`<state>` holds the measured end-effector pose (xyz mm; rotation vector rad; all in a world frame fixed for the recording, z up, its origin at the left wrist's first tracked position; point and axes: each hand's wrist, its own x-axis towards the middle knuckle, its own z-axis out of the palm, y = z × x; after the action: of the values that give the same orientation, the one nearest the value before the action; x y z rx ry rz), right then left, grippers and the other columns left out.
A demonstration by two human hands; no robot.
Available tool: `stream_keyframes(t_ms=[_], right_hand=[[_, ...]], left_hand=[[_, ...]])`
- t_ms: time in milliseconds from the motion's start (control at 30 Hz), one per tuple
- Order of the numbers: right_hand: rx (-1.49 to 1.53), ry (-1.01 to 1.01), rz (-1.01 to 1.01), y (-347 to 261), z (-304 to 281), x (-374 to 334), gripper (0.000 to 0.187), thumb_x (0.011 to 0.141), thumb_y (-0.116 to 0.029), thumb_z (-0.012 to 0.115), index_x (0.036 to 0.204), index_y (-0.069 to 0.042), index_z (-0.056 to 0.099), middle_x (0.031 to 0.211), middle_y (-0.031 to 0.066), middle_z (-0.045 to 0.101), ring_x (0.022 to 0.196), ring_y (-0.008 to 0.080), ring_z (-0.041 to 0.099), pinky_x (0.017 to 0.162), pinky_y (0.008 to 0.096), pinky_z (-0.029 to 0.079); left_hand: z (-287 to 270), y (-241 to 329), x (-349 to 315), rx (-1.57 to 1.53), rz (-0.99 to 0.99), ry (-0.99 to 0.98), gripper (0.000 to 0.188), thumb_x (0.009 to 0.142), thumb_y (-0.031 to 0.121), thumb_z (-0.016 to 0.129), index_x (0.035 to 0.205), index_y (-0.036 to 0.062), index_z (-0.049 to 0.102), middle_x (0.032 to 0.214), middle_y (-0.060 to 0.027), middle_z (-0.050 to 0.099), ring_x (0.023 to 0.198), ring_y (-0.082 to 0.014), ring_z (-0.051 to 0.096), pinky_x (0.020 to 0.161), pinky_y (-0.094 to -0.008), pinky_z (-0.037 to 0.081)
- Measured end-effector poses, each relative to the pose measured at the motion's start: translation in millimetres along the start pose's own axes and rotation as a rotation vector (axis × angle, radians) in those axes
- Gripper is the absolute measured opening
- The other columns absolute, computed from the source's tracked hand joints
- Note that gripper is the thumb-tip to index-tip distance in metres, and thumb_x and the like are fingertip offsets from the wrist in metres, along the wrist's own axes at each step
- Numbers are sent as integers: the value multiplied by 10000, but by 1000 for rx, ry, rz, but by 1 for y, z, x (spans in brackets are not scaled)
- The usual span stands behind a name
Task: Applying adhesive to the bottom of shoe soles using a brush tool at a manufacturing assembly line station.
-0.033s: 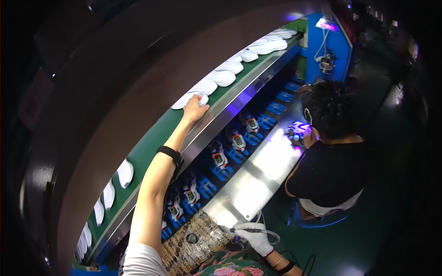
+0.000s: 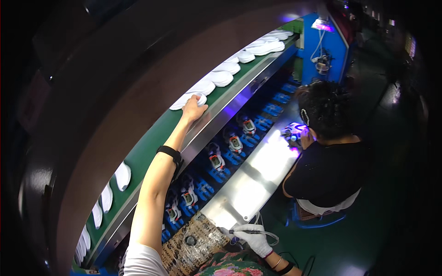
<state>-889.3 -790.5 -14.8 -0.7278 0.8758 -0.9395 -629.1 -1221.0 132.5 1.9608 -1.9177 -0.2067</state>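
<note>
My left hand (image 2: 194,109), bare, reaches far out over a green conveyor belt (image 2: 149,133). Its fingers close on the near end of a white shoe sole (image 2: 181,101) that lies on the belt. A white glove covers my right hand (image 2: 253,240), low in the picture. Between its fingers is a thin dark pen-like tool (image 2: 239,231) with a grey cable (image 2: 271,234) looping from it. That hand is beside a box-like surface wrapped in brown printed tape (image 2: 189,250).
More white soles (image 2: 221,78) line the belt. Below it, shoes (image 2: 216,158) sit on blue holders in a row. A metal worktop (image 2: 244,186) runs alongside. To the right a seated co-worker (image 2: 327,161) in black holds a shoe (image 2: 293,132) under purple light. A blue cabinet (image 2: 338,50) stands beyond.
The whole scene has shifted slightly to the left in the picture. Both hands keep their hold.
</note>
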Motion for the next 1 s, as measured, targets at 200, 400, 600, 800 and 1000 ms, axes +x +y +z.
stream_keyframes(t_ms=[200, 400, 600, 800, 1000], right_hand=[[-9, 46, -1, -8, -4, -10, 176, 868, -40, 734, 1027, 36, 747, 973, 90, 744, 879, 119, 687, 801, 236, 551], [-56, -37, -19, -11, 5, -14, 170, 879, -59, 732, 1027, 21, 753, 962, 66, 752, 862, 90, 679, 783, 220, 546], [-133, -96, 1, -14, 23, -13, 194, 837, -40, 737, 1024, 8, 761, 878, 44, 746, 776, 68, 658, 716, 220, 530], [-125, -119, -85, -20, 42, 2, 161, 842, -16, 712, 989, 8, 769, 887, 44, 758, 802, 84, 679, 762, 242, 542], [198, -98, -44, -40, 58, 12, 117, 840, 18, 708, 948, 14, 752, 841, 50, 732, 722, 102, 655, 688, 238, 513]], left_hand=[[20, -19, 16, -126, -78, 202, 345, 811, 306, 756, 1038, 87, 615, 1175, -177, 615, 1128, -350, 576, 1011, -541, 375], [-44, -26, -72, -1359, -142, 350, 165, 980, 204, 639, 1045, 54, 614, 1233, -102, 559, 1140, -231, 555, 1029, -503, 494], [-88, -51, -230, -1611, -75, 288, 544, 883, 36, 609, 1398, 10, 436, 1366, -149, 542, 1280, -315, 536, 1075, -486, 461], [-87, -48, -371, -1963, -280, 64, 727, 766, 103, 688, 1432, 5, 415, 940, -38, 598, 825, -174, 572, 806, -355, 514], [-52, -63, -514, -1878, -708, -25, 624, 730, 166, 663, 1287, -79, 522, 984, -204, 661, 951, -299, 651, 888, -407, 541]])
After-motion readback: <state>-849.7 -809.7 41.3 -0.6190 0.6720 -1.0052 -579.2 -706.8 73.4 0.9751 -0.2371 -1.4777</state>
